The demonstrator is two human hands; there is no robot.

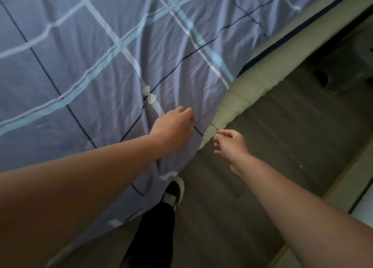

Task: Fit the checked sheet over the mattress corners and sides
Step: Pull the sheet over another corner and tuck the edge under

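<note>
Head view: the mattress (260,75) is taken as landmark. The checked sheet (101,65) is spread over the mattress top and is draped over its near side, while a pale stretch of the mattress side is left bare beyond the sheet's edge. The left hand (173,124) is laid on the sheet close to that edge, fingers curled; whether fabric is grasped cannot be told. The right hand (230,144) is held just off the mattress side, above the floor (272,146), fingers loosely bent and nothing held. A shoe (175,193) is seen beside the mattress, partly under the hanging sheet.
</note>
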